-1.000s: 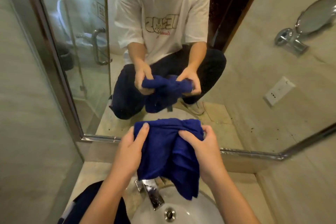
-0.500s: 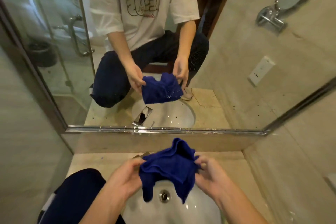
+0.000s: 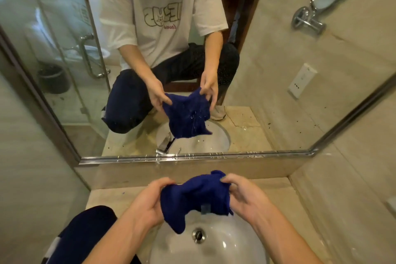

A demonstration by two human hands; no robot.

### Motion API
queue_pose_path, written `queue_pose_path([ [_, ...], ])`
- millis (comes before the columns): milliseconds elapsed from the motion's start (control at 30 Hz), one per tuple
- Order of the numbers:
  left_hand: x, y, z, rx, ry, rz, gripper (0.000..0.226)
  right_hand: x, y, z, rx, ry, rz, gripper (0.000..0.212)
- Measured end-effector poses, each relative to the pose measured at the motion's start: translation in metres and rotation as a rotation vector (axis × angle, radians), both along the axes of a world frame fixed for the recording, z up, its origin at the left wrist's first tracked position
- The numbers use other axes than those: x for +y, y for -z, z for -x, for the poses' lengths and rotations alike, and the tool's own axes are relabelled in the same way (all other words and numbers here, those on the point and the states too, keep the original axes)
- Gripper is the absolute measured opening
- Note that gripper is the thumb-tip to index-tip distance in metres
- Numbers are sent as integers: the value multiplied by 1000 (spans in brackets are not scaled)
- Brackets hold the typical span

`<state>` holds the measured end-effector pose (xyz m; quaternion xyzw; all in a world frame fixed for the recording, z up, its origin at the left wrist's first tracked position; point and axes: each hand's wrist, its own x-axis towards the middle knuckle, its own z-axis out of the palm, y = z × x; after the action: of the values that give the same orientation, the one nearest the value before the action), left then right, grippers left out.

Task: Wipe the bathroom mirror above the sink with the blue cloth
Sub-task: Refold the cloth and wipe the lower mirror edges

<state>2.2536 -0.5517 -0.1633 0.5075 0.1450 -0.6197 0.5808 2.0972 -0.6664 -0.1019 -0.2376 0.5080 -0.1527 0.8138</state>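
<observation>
A dark blue cloth [image 3: 197,197] hangs bunched between my two hands above the white sink [image 3: 225,246]. My left hand [image 3: 147,203] grips its left edge, thumb on top. My right hand [image 3: 244,195] pinches its upper right corner. The big wall mirror [image 3: 267,70] fills the upper part of the view, with its metal bottom frame [image 3: 192,156] just beyond the cloth. The glass shows specks and splashes near its lower edge. It reflects a crouching person in a white T-shirt holding the same cloth.
A beige stone counter [image 3: 267,195] surrounds the sink, with a drain [image 3: 199,234] in the bowl. My dark-trousered knee [image 3: 85,233] rests on the counter's left side. Beige walls close in on both sides. The faucet shows only as a reflection [image 3: 165,146].
The cloth came down from in front of the mirror's lower edge to just above the sink. My hands have since spread apart, stretching it sideways.
</observation>
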Motion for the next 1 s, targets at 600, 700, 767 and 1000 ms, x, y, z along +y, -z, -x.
queue_pose_path([
  [600,-13,-28,2,-704,-147,223,31,-24,-3,12,102,-229,756,46],
  [700,-7,-29,-6,-798,-45,343,58,-28,-6,16,326,-402,1067,46],
  [767,-3,-29,-11,-987,19,370,60,-29,-4,12,558,-450,1368,34],
  [1000,-2,-55,-44,-1887,17,170,18,-31,-15,-9,700,-254,1795,9],
])
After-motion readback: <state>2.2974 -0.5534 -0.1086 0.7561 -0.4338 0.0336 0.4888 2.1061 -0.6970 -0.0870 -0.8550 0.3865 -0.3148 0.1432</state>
